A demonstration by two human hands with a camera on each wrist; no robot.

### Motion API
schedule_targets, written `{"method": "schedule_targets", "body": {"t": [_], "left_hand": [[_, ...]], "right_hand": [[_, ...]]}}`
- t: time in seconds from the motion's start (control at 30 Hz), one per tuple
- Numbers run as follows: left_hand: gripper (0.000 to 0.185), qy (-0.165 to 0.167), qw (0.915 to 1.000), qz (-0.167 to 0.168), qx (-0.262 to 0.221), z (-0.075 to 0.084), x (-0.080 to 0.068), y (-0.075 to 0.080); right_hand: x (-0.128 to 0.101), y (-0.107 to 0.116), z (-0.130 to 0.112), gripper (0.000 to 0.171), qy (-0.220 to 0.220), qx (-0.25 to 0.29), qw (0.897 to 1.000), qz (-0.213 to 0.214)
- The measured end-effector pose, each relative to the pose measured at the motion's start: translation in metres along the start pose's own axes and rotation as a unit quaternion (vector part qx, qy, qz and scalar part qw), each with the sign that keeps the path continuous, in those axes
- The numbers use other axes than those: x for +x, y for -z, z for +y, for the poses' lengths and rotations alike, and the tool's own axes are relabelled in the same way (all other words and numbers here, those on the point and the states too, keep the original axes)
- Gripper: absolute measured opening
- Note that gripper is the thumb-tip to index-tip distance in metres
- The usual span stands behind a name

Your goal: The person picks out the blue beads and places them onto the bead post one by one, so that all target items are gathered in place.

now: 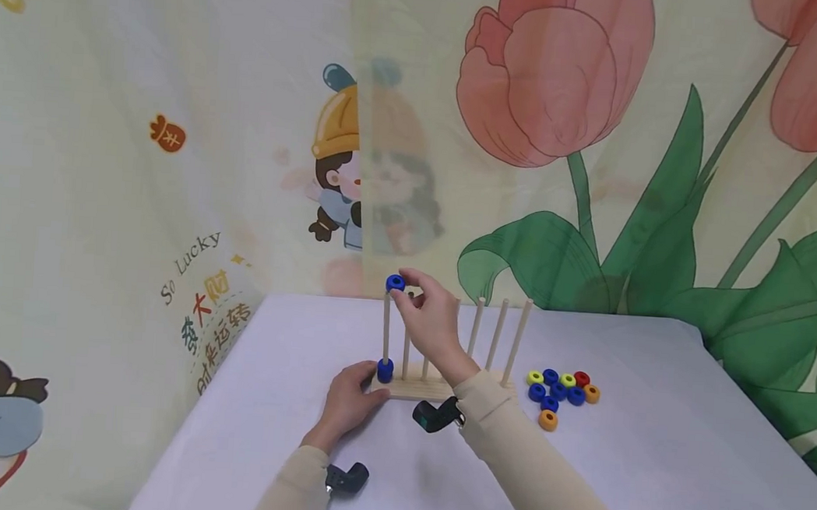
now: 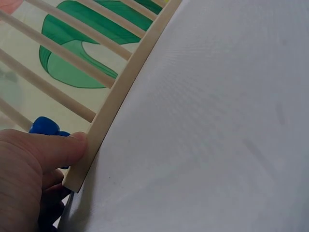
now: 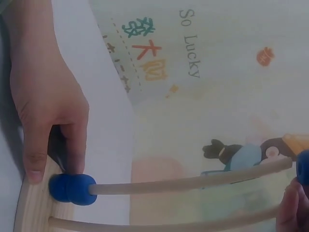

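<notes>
A wooden base (image 1: 410, 388) with several upright pegs stands on the white table. My left hand (image 1: 352, 398) grips its left end, thumb (image 2: 53, 150) against the base's front edge (image 2: 120, 92) and a finger beside the blue rings (image 1: 385, 370) stacked at the foot of the leftmost peg (image 1: 386, 324). My right hand (image 1: 424, 312) pinches another blue ring (image 1: 395, 283) at the top of that peg. In the right wrist view the stacked rings (image 3: 72, 188) sit by the left hand (image 3: 43, 96), and the held ring (image 3: 303, 166) shows at the right edge above my fingertips (image 3: 292, 208).
A loose pile of blue, yellow, red and orange rings (image 1: 560, 391) lies on the table right of the base. The other pegs (image 1: 495, 334) are bare. A printed curtain (image 1: 176, 155) hangs behind the table and along its left side.
</notes>
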State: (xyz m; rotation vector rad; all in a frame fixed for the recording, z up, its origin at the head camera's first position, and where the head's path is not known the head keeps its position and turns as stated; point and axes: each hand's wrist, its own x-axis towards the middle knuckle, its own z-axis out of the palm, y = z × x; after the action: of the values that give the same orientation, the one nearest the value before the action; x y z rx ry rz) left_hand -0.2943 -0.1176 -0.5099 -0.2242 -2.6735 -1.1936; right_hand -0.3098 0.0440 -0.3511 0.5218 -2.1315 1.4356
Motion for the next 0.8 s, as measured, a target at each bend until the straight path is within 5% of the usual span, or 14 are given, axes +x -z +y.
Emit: {"method": "schedule_targets", "body": {"t": [0.5, 0.8], "left_hand": [[0.053, -0.003, 0.9998, -0.009, 0.016, 0.0026, 0.0034, -0.0019], [0.053, -0.003, 0.9999, -0.008, 0.012, 0.0002, 0.0030, 0.0005]], "right_hand": [[0.0033, -0.0032, 0.0008, 0.030, 0.025, -0.068, 0.997, -0.031], [0.0024, -0.0066, 0.0045, 0.032, 0.002, -0.092, 0.994, -0.061]]}}
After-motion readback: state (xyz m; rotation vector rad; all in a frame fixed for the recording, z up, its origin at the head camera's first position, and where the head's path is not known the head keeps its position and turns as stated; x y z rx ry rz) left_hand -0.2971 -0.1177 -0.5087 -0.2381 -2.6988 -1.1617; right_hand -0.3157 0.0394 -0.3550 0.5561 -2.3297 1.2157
